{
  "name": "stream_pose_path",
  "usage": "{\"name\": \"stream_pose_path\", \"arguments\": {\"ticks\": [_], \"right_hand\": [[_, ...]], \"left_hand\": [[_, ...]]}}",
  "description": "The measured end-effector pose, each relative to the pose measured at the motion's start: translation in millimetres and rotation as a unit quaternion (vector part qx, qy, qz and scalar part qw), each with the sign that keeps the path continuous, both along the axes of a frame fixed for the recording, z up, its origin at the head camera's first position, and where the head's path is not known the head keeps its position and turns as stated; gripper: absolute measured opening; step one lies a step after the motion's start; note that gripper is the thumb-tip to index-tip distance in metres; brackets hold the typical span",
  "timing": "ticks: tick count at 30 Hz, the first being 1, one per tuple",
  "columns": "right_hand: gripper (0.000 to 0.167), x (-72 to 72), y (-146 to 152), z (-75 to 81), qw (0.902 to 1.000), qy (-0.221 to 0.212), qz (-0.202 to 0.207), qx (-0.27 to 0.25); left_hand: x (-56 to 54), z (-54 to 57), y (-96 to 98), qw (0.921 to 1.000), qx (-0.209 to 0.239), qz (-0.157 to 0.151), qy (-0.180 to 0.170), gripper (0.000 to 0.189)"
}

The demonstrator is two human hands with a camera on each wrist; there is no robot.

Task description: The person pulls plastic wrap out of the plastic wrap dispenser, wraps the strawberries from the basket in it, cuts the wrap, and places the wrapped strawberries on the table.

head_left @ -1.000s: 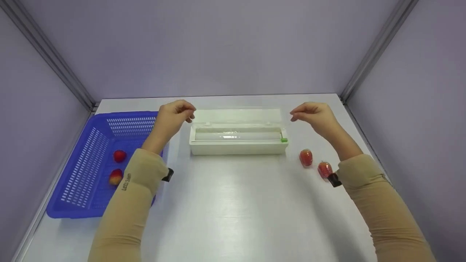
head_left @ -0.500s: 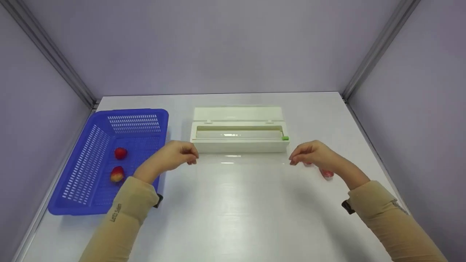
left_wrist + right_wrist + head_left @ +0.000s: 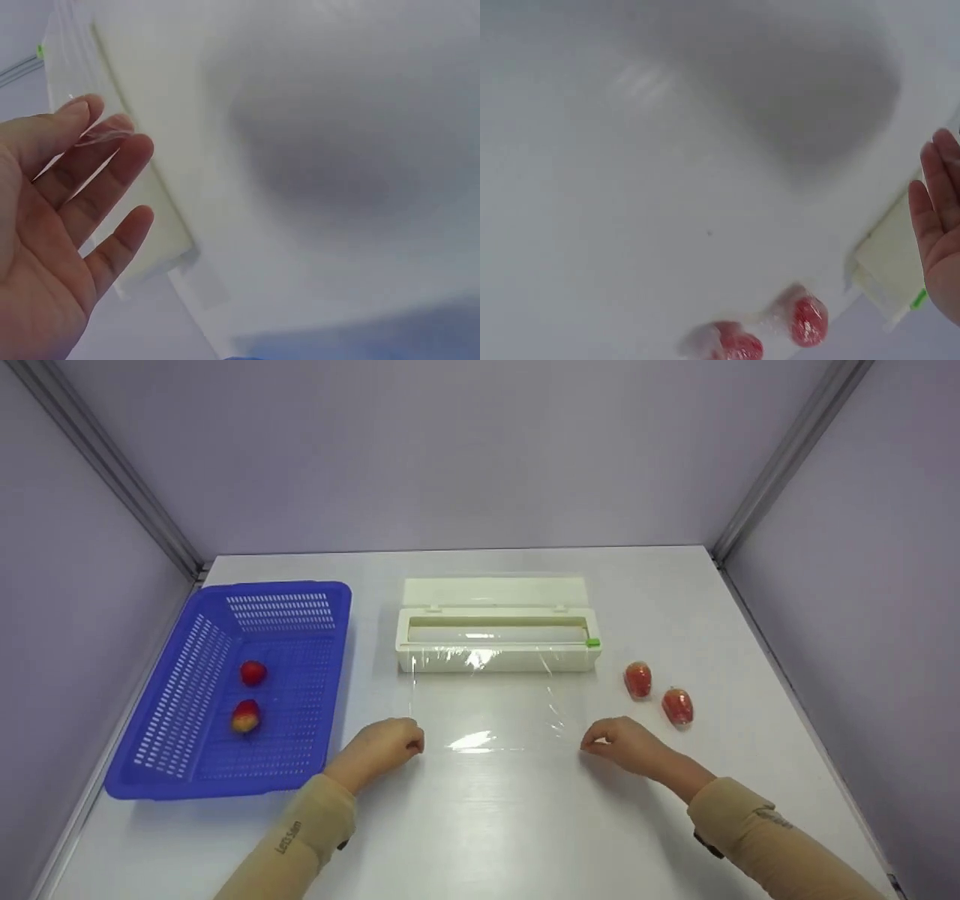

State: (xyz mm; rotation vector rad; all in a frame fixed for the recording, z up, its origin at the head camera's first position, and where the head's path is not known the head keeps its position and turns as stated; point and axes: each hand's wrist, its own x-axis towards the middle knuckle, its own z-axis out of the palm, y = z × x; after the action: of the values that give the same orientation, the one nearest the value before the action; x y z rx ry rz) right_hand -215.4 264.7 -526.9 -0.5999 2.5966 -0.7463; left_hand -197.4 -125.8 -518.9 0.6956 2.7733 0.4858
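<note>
A sheet of clear plastic wrap (image 3: 472, 741) stretches toward the person from a white wrap dispenser (image 3: 499, 661), whose lid (image 3: 495, 592) stands raised behind it. The left hand (image 3: 382, 746) pinches the sheet's near left corner between thumb and fingers; in the left wrist view the film bunches at the fingertips (image 3: 136, 154). At the near right corner, the right hand (image 3: 626, 745) pinches the film in the head view. Its thumb and the pinch itself are cut off in the right wrist view. A roll (image 3: 495, 634) lies inside the dispenser, and a green slider (image 3: 592, 643) sits at its right end.
On the left stands a blue plastic basket (image 3: 341, 660) holding a red fruit (image 3: 253, 673) and a red-yellow fruit (image 3: 245, 716). Two film-wrapped red fruits (image 3: 638, 680) lie on the white table (image 3: 480, 825) right of the dispenser. Walls enclose the back and sides.
Both hands have moved down from beside the dispenser's lid toward the person, drawing the plastic wrap out over the table. The two wrapped fruits show fully again beyond the right hand.
</note>
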Motion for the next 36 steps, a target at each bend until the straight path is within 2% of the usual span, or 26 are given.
{"name": "stream_pose_path", "arguments": {"ticks": [4, 7, 10, 12, 17, 20, 22, 24, 29, 32, 36], "right_hand": [[0.012, 7.5, -4.9, -19.1, 0.9985, 0.049, -0.001, 0.025], [0.011, 11.4, -8.1, -28.4, 0.9955, 0.085, 0.015, 0.038], [0.010, 15.3, -9.8, -35.9, 0.9875, 0.137, 0.051, 0.059], [0.009, 18.7, -9.6, -39.8, 0.9783, 0.178, 0.076, 0.073], [0.014, 29.6, -5.5, -45.5, 0.9575, 0.245, 0.113, 0.103], [0.025, 35.7, 0.4, -48.2, 0.9485, 0.261, 0.130, 0.124], [0.033, 39.7, 5.8, -49.2, 0.9469, 0.259, 0.138, 0.132], [0.039, 43.5, 11.6, -48.6, 0.9494, 0.242, 0.144, 0.138], [0.050, 51.9, 25.2, -44.9, 0.9670, 0.156, 0.143, 0.142], [0.046, 53.5, 30.3, -42.6, 0.9800, 0.109, 0.127, 0.107], [0.035, 53.5, 28.1, -35.8, 0.9921, 0.094, 0.069, 0.046]], "left_hand": [[1.1, -15.8, 3.0, 0.9991, -0.025, -0.002, 0.035, 0.008], [1.6, -23.5, 3.7, 0.9970, -0.040, -0.015, 0.065, 0.007], [3.7, -28.9, 4.5, 0.9930, -0.058, -0.033, 0.097, 0.009], [6.1, -31.9, 5.0, 0.9905, -0.068, -0.040, 0.112, 0.011], [14.2, -37.3, 5.0, 0.9911, -0.078, -0.028, 0.104, 0.012], [20.3, -39.4, 3.2, 0.9924, -0.075, -0.021, 0.095, 0.011], [24.7, -40.7, 0.8, 0.9928, -0.071, -0.019, 0.095, 0.011], [28.5, -42.0, -2.1, 0.9938, -0.061, -0.016, 0.092, 0.014], [36.5, -43.5, -9.2, 0.9962, -0.039, -0.004, 0.077, 0.029], [38.9, -43.6, -11.1, 0.9964, -0.033, -0.004, 0.078, 0.033], [40.5, -43.4, -11.1, 0.9968, -0.026, -0.003, 0.076, 0.031]]}}
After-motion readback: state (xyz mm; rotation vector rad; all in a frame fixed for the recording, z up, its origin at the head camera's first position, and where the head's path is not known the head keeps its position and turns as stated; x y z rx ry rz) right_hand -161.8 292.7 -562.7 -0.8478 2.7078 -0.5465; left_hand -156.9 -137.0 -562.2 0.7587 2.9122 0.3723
